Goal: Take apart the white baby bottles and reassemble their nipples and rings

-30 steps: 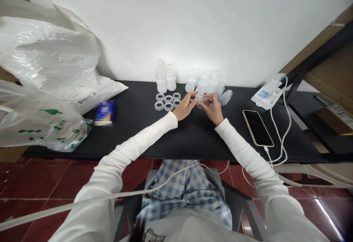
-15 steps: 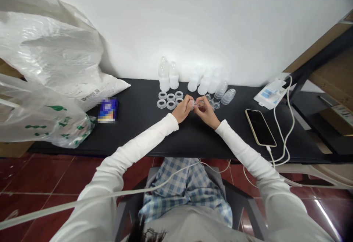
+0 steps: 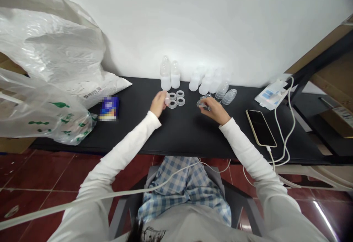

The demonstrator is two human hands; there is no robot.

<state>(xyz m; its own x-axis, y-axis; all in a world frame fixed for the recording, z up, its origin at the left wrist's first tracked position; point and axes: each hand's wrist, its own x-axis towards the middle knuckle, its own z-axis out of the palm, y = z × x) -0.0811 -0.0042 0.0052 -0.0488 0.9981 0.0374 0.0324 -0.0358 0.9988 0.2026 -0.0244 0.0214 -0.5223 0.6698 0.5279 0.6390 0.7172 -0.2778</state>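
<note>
My left hand (image 3: 159, 103) is curled over the left end of a cluster of clear plastic rings (image 3: 177, 98) on the black table (image 3: 138, 124), its fingers closed on one ring. My right hand (image 3: 213, 109) pinches a small clear nipple piece (image 3: 201, 104) near other clear nipples. Two capped translucent baby bottles (image 3: 170, 75) stand at the wall behind the rings. More bottles (image 3: 204, 81) stand to their right, and two clear caps (image 3: 226, 94) lie tipped beside them.
Large plastic bags (image 3: 46, 76) fill the table's left end, with a small blue packet (image 3: 109, 107) beside them. A phone (image 3: 260, 127) lies on the right, its white cable (image 3: 284, 132) running to a white box (image 3: 271, 93). Red tiled floor lies below.
My hands were together at the table's middle on one small clear piece. They have parted: the left hand went left to the rings, the right stayed by the nipples.
</note>
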